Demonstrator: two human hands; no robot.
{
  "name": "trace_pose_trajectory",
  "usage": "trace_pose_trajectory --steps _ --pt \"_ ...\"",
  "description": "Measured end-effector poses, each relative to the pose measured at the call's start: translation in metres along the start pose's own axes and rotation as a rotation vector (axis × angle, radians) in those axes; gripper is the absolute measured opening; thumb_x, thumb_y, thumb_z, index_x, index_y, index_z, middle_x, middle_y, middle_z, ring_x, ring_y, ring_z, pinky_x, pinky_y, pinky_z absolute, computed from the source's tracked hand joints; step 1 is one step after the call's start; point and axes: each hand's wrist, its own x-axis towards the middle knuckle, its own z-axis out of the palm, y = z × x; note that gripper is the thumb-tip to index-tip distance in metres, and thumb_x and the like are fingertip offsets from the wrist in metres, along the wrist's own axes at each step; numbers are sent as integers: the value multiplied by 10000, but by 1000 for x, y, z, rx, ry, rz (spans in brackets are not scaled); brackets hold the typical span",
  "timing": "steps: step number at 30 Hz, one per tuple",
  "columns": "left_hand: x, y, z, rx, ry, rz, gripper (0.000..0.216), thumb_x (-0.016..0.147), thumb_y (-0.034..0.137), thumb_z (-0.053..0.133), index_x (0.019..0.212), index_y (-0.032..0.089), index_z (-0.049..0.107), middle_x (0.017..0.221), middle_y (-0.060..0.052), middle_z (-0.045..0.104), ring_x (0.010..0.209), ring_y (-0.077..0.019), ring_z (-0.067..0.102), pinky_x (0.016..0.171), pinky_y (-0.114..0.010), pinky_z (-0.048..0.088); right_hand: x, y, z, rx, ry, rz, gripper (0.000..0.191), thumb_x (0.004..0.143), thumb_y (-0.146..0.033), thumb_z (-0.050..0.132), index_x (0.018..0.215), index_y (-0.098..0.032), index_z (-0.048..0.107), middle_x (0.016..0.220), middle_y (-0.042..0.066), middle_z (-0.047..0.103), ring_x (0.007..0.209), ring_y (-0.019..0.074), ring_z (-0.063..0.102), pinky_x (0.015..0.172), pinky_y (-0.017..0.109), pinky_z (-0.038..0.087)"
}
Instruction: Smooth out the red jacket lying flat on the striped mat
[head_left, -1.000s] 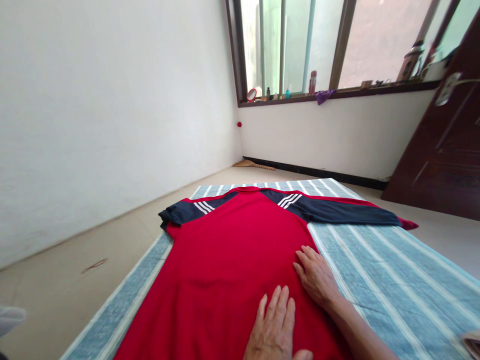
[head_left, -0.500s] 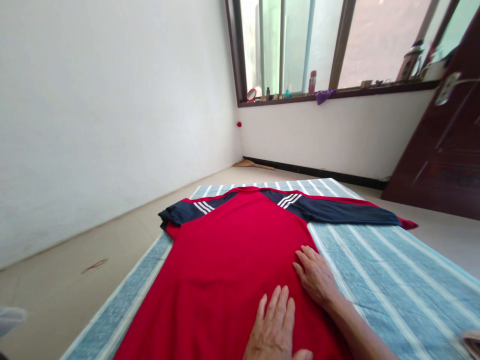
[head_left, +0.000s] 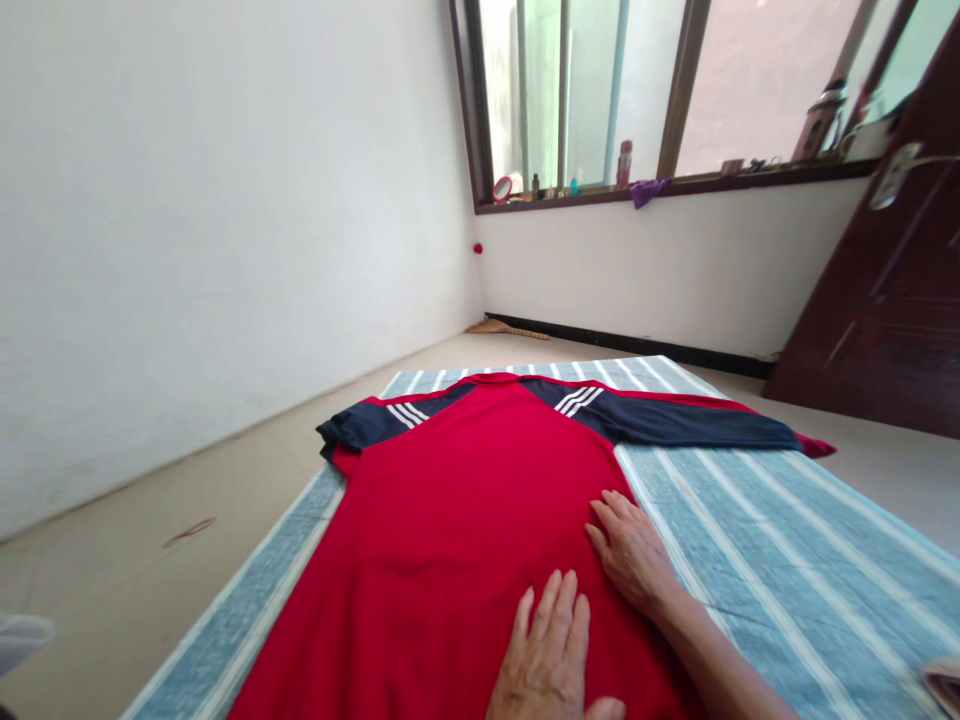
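Observation:
A red jacket-like top [head_left: 465, 500] with dark navy sleeves and white shoulder stripes lies spread out, collar away from me. Its right sleeve stretches out sideways and ends in a red cuff past the cloth's edge; the left sleeve looks folded back on itself. My left hand [head_left: 544, 650] rests flat on the lower body of the garment, fingers stretched out. Near the garment's right side edge lies my right hand [head_left: 634, 550], palm down with its fingers extended on the red fabric. Beneath everything is a blue-and-white striped cloth [head_left: 757, 540].
A broom [head_left: 506, 328] lies on the floor by the far corner. Bottles and a purple cloth [head_left: 649, 192] are on the windowsill [head_left: 697, 186]. At the right stands a dark red door [head_left: 877, 290]. A thin loop of cord [head_left: 189, 531] is on the floor to the left.

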Motion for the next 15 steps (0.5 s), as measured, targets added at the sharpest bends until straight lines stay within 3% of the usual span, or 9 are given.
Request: trace_pose_trajectory --steps 15 --pt "-2 0 1 -20 17 -6 667 870 519 502 1422 175 356 1428 -110 422 1301 -262 401 1045 -411 386 -1 -1 -1 -2 0 13 379 904 -333 400 1183 -169 598 1322 124 519 1263 243 434 1063 369 318"
